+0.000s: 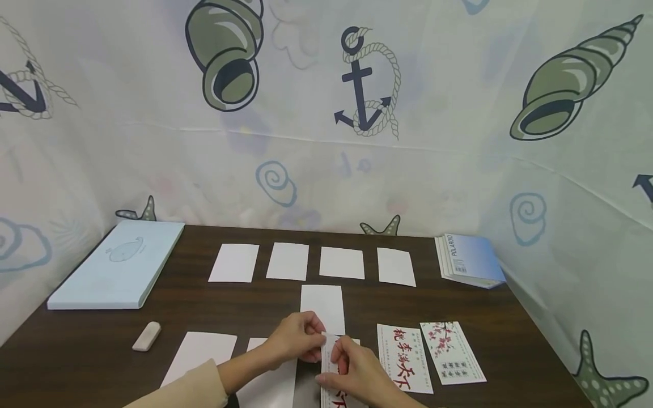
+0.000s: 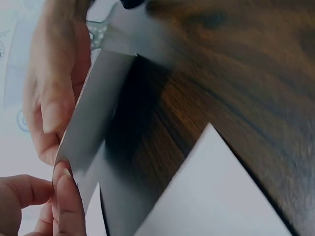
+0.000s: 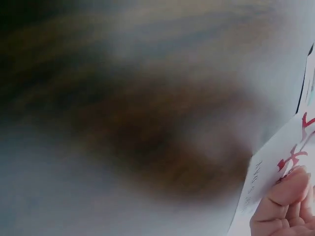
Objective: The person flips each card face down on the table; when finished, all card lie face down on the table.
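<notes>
A white printed card with red brush characters is held between both hands near the table's front edge. The left hand pinches its upper left corner between thumb and fingers. Lower down, the right hand grips the same card by its left side. The left wrist view shows the card's plain back tilted up off the table, with both hands on its edge. In the right wrist view, fingers hold the card beside its red lettering. Just beyond the hands lies a blank white card.
Two printed cards, one with red characters and one with blossoms, lie at right. Several blank cards form a back row; more lie front left. An eraser, pale blue box and blue-white Polaroid stack stand around them.
</notes>
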A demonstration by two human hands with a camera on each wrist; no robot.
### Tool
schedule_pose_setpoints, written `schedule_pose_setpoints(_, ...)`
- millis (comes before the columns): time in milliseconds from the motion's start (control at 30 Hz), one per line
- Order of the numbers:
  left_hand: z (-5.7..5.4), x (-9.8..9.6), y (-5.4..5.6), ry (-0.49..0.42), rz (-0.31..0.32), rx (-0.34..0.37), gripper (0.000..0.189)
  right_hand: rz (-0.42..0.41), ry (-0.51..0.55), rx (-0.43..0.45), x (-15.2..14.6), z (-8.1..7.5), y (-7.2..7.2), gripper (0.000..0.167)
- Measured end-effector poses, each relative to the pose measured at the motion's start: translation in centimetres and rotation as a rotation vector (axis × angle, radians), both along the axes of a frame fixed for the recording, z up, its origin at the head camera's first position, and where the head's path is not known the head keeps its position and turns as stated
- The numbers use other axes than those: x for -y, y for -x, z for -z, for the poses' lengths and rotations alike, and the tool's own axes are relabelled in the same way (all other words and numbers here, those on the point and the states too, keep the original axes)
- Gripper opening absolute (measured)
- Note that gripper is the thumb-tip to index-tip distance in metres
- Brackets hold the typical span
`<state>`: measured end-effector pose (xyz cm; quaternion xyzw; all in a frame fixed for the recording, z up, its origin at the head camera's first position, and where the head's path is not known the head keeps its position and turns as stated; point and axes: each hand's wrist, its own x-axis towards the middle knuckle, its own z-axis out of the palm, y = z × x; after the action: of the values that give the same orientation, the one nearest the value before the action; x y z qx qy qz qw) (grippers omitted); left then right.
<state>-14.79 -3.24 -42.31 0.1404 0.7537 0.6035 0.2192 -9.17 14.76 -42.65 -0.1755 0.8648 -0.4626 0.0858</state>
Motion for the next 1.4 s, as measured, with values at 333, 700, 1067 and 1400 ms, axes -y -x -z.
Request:
schedule_pose_setpoints(333, -0.2, 0.1, -1.0, -0.121, 0.12, 0.156, 0.031, 0.041, 0.161, 0.181, -0.3, -1.3, -0.7, 0.02)
schedule_pose_setpoints(700, 0.5, -0.3, -2.5, -0.08, 0.127, 0.154, 0.05, 0.194, 0.307, 0.134, -2.0, -2.9, -1.5, 0.024)
schedule_pose_setpoints(1067, 0.9, 1.1, -2.5, 0.026, -0.023, -0.108, 0.045, 0.316, 0.21, 0.173, -3.4, -1.3, -1.0, 0.021)
schedule_pose_setpoints(1400, 1.1, 1.3, -2.9, 0.178, 0.048, -0.264, 0.042, 0.159, 0.13, 0.242, -4.1, 0.4, -0.4, 0.019)
